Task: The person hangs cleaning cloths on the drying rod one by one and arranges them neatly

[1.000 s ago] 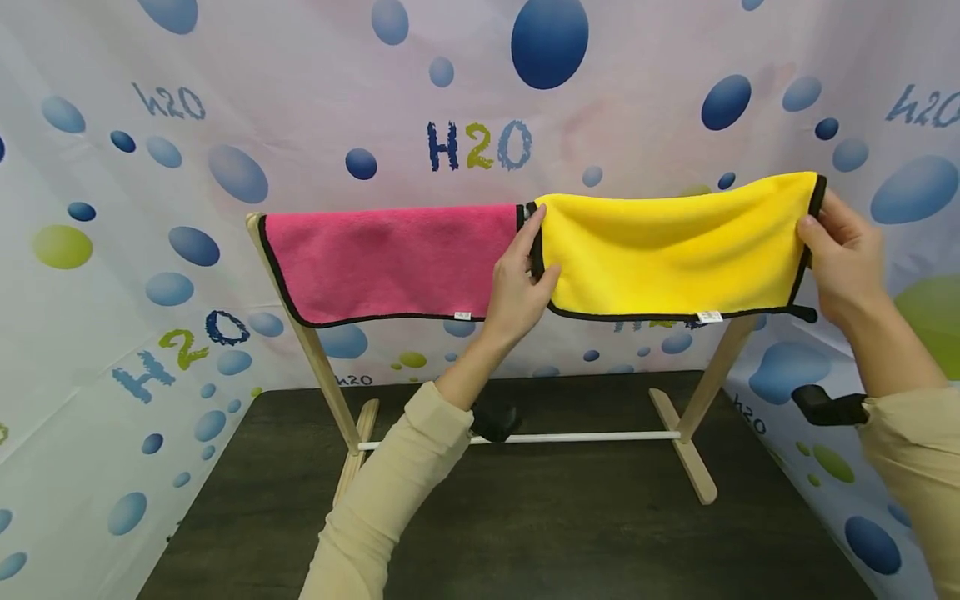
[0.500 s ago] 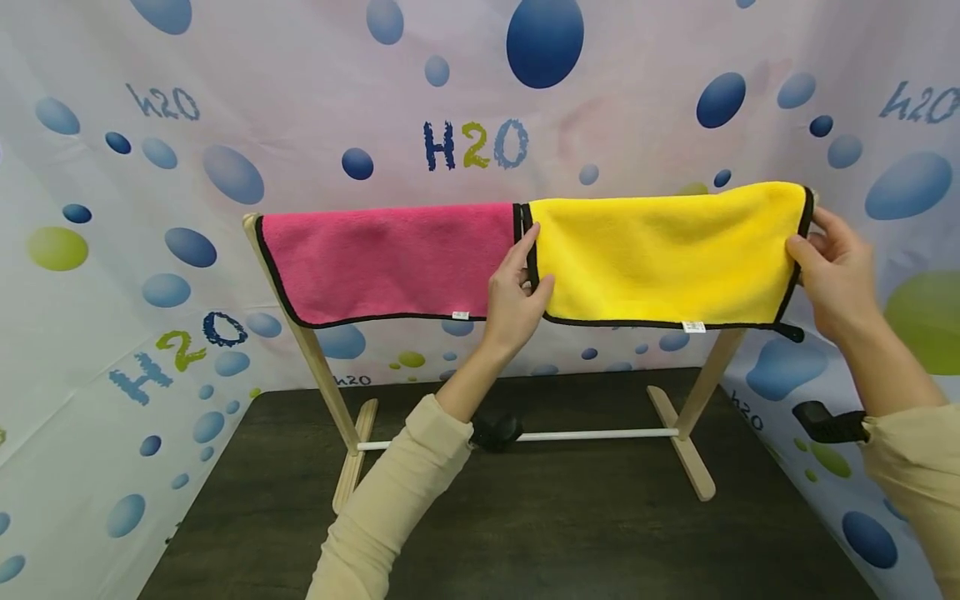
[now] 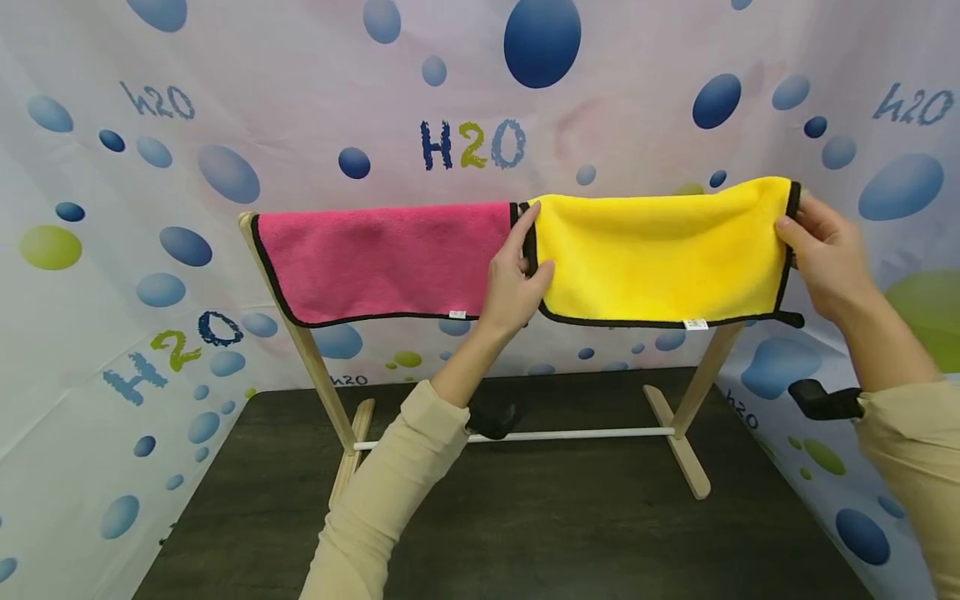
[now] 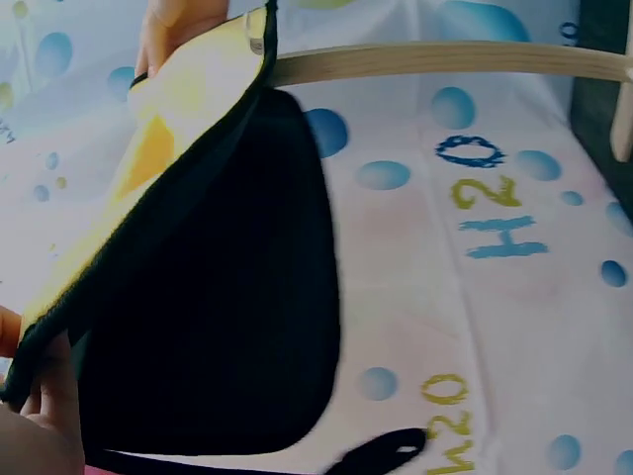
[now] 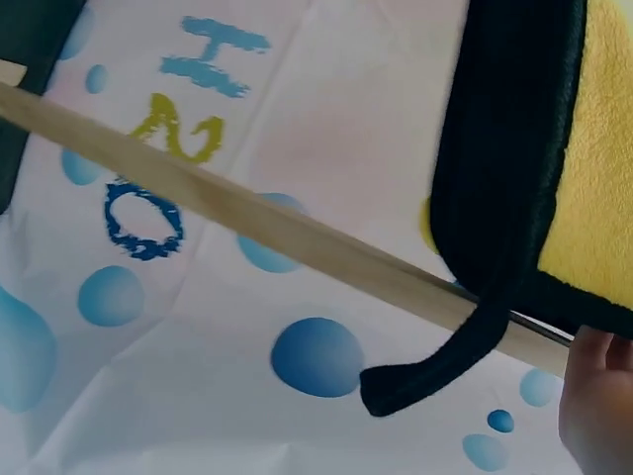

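Observation:
A yellow towel [image 3: 660, 262] with black edging hangs on the right half of a wooden rack [image 3: 701, 379]. My left hand [image 3: 513, 292] pinches its left edge, thumb in front and fingers behind. At the opposite edge my right hand [image 3: 832, 258] pinches the towel, its upper right corner raised a little. The left wrist view shows the dark back layer [image 4: 218, 287] hanging apart from the yellow front. A black loop [image 5: 435, 366] dangles from the towel's corner in the right wrist view. Beside it on the rack hangs a pink towel [image 3: 382, 262], its right part behind my left hand.
The rack's wooden feet [image 3: 677, 446] stand on a dark table [image 3: 570, 525], joined by a white lower rod [image 3: 585, 435]. Close behind is a backdrop [image 3: 300, 75] printed with bubbles and H2O lettering, which continues along both sides.
The yellow towel's right edge first dropped, then rose slightly, and it has shifted a little left with my right hand. My left fingertips dipped and came back up along the left edge.

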{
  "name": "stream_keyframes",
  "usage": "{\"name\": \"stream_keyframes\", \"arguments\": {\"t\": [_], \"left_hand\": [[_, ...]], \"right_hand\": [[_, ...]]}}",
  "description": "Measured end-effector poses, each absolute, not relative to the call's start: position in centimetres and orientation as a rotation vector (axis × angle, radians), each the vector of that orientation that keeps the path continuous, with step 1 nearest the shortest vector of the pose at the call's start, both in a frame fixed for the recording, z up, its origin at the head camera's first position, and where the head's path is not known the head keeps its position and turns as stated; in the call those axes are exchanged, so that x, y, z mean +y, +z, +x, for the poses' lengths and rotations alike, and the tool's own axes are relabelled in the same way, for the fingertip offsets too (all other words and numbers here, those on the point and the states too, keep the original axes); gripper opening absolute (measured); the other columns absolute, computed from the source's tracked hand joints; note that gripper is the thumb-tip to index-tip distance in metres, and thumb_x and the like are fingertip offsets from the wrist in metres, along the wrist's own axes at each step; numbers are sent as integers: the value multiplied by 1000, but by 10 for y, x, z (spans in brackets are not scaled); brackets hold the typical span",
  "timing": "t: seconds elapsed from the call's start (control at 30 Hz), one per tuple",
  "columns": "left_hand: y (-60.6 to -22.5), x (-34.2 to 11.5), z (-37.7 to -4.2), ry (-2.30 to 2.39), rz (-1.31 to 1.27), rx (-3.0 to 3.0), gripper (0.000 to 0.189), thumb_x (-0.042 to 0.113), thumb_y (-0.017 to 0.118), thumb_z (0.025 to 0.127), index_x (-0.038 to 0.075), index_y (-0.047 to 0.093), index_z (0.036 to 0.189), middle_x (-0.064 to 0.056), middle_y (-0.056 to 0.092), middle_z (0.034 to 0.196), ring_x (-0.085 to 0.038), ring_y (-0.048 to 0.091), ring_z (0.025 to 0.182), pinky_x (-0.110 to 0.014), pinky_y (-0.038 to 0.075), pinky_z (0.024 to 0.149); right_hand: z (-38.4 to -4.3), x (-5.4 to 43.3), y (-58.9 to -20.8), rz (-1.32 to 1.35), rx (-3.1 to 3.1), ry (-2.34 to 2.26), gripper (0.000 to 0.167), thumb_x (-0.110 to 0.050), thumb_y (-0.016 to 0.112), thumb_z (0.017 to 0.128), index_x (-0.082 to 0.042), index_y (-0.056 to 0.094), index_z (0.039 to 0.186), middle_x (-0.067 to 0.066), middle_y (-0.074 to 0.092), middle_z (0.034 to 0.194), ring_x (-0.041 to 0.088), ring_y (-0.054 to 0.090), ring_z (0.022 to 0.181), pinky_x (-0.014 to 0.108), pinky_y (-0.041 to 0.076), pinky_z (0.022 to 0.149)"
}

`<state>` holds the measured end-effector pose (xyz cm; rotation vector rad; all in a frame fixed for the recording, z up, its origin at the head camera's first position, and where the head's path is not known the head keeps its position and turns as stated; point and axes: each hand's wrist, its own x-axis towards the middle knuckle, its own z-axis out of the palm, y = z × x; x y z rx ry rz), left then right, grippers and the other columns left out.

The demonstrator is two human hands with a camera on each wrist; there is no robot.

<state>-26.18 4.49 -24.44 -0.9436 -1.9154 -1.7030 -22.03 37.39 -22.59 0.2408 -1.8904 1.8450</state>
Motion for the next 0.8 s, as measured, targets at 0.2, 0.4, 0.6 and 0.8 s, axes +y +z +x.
{"name": "stream_keyframes", "arguments": {"t": [0.2,0.4,0.6,0.8], "left_hand": [[-229,44,-263,-1729,-943,-1906,59,-5,48,84,5,33,141,-21,55,116,-28,65,74,-25,54,66],[-240,43,-261,-1745,-927,-1948,58,-5,50,85,4,34,140,-20,55,121,-31,61,65,-18,47,55],[-248,43,-251,-1752,-897,-1948,55,-7,48,86,0,35,139,-22,60,102,-15,51,59,-14,34,50],[-254,41,-235,-1766,-855,-1957,62,-11,47,85,0,27,142,-25,56,93,-13,36,48,-15,30,48]], "right_hand": [[-226,373,-215,327,-1821,2071,45,-10,47,94,-21,43,137,2,51,105,11,53,82,15,48,66],[-220,378,-226,143,-1852,1959,44,-13,51,92,-11,44,135,-4,56,94,6,54,77,10,46,64],[-213,379,-241,137,-1861,1767,52,-3,49,91,-10,33,140,-11,62,81,1,57,68,6,44,62],[-212,377,-260,135,-2075,1413,62,0,46,91,-16,21,146,-16,56,86,-3,54,76,4,41,70]]}}
